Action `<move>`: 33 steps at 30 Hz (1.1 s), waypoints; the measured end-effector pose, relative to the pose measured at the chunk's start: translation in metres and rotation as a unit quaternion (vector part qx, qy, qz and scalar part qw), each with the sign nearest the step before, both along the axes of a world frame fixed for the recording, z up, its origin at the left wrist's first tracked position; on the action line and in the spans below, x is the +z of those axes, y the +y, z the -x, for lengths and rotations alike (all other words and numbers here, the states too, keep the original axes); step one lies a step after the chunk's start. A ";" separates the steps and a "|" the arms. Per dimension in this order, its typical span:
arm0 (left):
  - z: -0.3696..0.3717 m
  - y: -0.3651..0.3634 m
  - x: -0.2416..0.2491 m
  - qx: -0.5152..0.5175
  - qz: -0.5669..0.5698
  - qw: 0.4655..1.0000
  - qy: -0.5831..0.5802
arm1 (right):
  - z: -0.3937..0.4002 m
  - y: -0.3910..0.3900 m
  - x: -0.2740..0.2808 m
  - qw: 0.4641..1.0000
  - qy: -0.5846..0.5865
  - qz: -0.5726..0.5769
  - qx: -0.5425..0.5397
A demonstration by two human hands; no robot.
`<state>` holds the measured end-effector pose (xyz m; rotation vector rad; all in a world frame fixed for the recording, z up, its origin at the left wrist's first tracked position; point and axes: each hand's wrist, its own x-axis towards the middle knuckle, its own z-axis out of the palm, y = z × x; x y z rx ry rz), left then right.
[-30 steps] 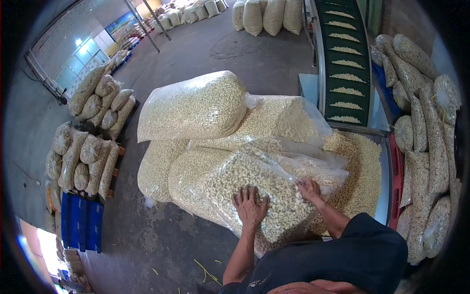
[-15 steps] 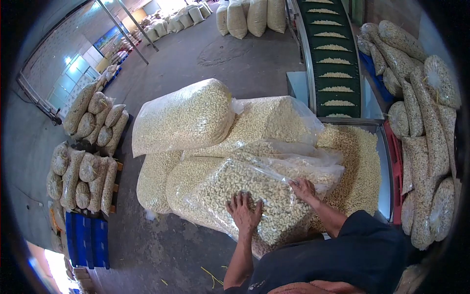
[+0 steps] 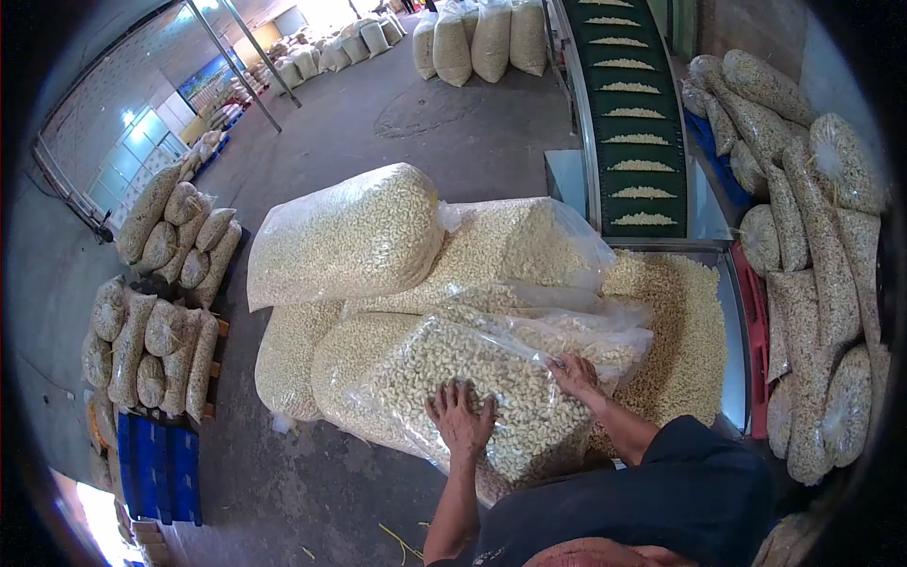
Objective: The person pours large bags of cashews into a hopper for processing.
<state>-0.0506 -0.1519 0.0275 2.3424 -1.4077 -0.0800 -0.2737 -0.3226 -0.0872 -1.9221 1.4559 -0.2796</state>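
A clear plastic bag full of pale kernels [image 3: 520, 416] lies in front of me, on top of other full bags. My left hand [image 3: 460, 420] rests flat on its upper side with the fingers spread. At the bag's right edge, near its mouth, my right hand [image 3: 574, 378] is closed on the plastic film. Behind lie more full bags, one large bag [image 3: 345, 236] resting on the others at the back left. Right of the bags, loose kernels [image 3: 675, 331] fill a metal hopper [image 3: 740, 378].
A green conveyor belt [image 3: 635, 151] carrying small heaps of kernels rises behind the hopper. Filled bags [image 3: 803, 274] are stacked at the right, others [image 3: 165, 350] at the left near blue pallets [image 3: 161, 468]. White sacks [image 3: 489, 42] stand at the back.
The whole view has shifted slightly, with the bags and hands appearing a little lower and further left. Both hands keep their places on the bag.
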 end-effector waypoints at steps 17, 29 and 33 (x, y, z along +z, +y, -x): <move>0.003 -0.007 -0.022 -0.031 -0.014 0.998 -0.054 | 0.004 0.001 0.003 0.997 -0.072 0.014 -0.027; 0.008 -0.007 -0.026 -0.009 -0.050 0.997 -0.056 | 0.009 0.000 0.010 0.997 -0.069 -0.019 -0.030; 0.008 -0.008 -0.024 -0.012 -0.047 0.997 -0.054 | 0.006 0.001 0.000 0.996 -0.070 0.001 -0.052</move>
